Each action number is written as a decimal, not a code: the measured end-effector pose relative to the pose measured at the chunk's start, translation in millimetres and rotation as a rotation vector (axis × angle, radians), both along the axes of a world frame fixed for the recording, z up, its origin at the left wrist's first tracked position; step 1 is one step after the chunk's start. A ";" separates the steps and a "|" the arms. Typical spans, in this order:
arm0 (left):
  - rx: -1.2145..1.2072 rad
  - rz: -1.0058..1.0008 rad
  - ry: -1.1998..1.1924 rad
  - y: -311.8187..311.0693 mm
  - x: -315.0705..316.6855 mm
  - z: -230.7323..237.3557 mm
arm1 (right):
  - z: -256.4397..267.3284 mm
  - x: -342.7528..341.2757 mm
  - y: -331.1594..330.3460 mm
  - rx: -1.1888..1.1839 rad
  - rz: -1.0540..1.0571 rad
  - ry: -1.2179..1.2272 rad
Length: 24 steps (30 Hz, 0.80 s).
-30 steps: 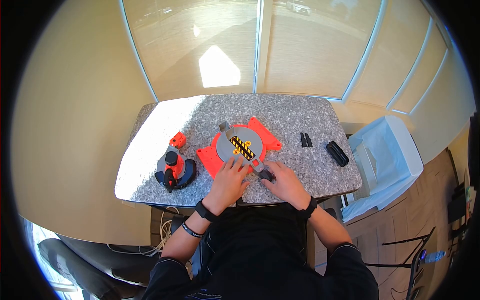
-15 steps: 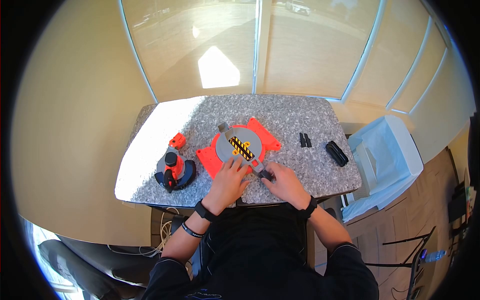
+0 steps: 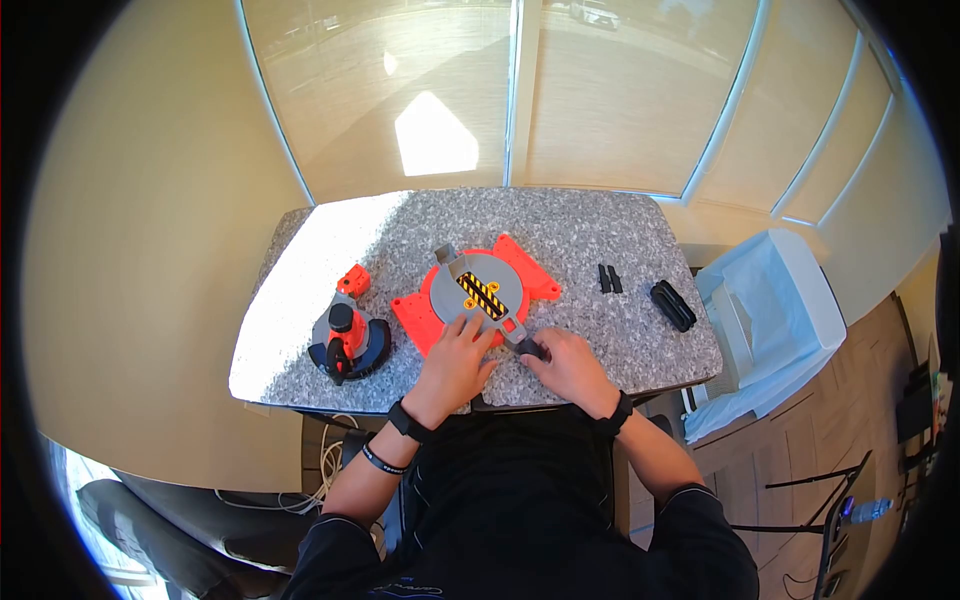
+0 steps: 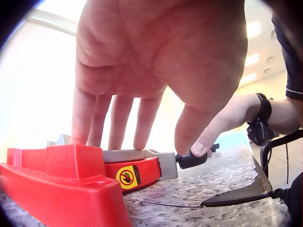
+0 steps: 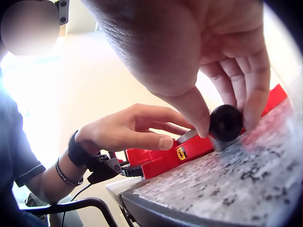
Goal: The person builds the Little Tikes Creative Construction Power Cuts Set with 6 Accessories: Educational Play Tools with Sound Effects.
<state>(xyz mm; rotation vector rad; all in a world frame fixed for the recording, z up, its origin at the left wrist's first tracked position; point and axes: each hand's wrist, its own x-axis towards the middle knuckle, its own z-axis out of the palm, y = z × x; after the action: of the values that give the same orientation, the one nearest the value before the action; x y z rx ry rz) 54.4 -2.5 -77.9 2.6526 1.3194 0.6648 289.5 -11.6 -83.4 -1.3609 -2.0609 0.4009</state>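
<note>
A toy mitre saw base [image 3: 525,268] with red wings and a round grey turntable [image 3: 508,278] lies on the table in the head view. My left hand [image 3: 452,368] rests its extended fingertips on the turntable's near side, the palm raised above it in the left wrist view. At the turntable's front arm, my right hand [image 3: 572,372] pinches a black knob [image 5: 226,123] between thumb and fingers. A yellow warning sticker [image 4: 127,178] shows on the red front of the base. Yellow-and-black stripes [image 3: 482,296] run across the turntable's middle.
The red and black saw head [image 3: 345,335] stands at the table's left. Two small black pieces [image 3: 610,279] and a black case-like object [image 3: 673,306] lie to the right. A lined bin [image 3: 785,300] stands beyond the table's right edge.
My right fingers have shifted slightly around the black knob. The left hand and the saw base stay in place.
</note>
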 end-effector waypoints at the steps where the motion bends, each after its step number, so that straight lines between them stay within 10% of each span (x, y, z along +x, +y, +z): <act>1: 0.000 -0.002 -0.001 -0.2 -0.1 0.3 | -0.2 -0.1 0.0 0.007 0.002 0.007; 24: 0.005 -0.006 -0.003 -1.3 -0.4 1.8 | 5.7 -2.1 -3.0 0.034 0.017 -0.045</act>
<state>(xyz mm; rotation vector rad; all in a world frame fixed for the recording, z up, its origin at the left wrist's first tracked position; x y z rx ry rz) 53.9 -3.8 -76.1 2.6568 1.3102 0.6717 287.4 -14.5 -77.7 -1.3450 -2.1079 0.3437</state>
